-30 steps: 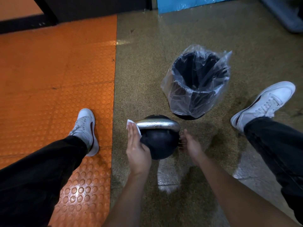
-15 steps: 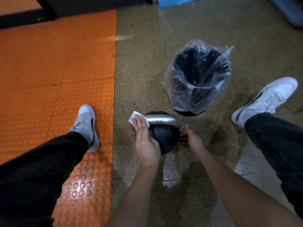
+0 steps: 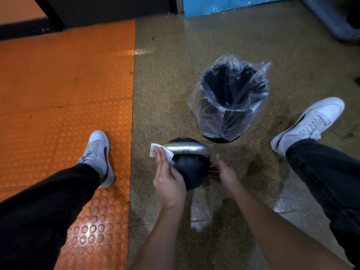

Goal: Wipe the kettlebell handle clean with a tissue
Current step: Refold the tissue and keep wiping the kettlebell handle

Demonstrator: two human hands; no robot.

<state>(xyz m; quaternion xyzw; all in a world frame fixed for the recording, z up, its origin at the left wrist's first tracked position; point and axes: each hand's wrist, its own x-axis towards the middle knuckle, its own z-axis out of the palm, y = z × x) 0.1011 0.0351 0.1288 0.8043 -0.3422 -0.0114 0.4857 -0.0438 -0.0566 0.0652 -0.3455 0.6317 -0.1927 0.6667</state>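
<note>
Since earlier, left hand (image 3: 168,180) slid the tissue (image 3: 155,150) onto the kettlebell (image 3: 191,168) handle's (image 3: 187,149) left end, flat-fingered; right hand (image 3: 224,172) braces it, fingers straight; lettering unreadable.

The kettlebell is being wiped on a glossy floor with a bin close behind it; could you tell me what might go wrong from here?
1. The left hand presses the tissue with flat fingers only at the left end of the handle; the tissue could slip off or leave the rest unwiped.
2. The right hand merely steadies the kettlebell; on the shiny floor it might shift.
3. A push could nudge it toward the lined bin.
</note>
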